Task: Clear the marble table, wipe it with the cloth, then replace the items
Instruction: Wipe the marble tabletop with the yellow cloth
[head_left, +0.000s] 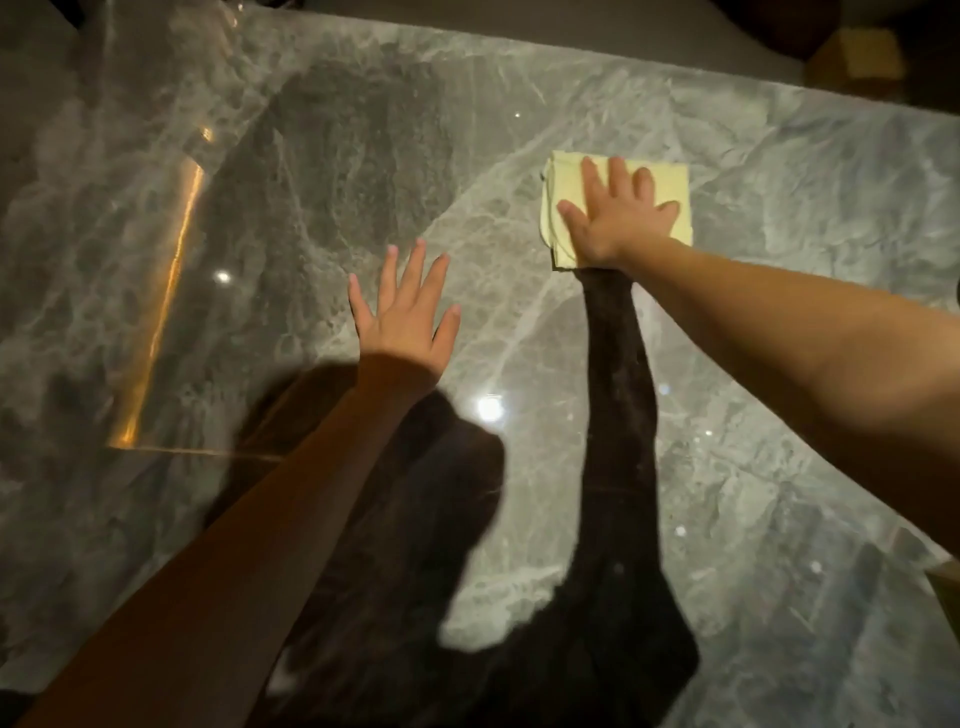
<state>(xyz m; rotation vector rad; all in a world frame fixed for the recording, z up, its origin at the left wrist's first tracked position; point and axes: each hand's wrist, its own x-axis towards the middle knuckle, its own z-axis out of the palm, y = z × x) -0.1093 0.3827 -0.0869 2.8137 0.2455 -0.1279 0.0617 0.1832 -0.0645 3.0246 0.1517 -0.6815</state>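
A grey, glossy marble table (779, 364) fills the view. A folded pale yellow cloth (563, 179) lies flat on it right of centre. My right hand (615, 215) presses down on the cloth with fingers spread, palm flat. My left hand (408, 306) hovers or rests over the bare marble left of the cloth, fingers apart and holding nothing. Both forearms reach in from the bottom of the view and cast dark shadows on the stone.
The table's far edge (571, 47) runs along the top, with a dark floor beyond. A tan box-like shape (857, 57) sits past the far right corner. A warm orange reflection (171, 291) streaks the marble at left. Ceiling lights glint on the surface.
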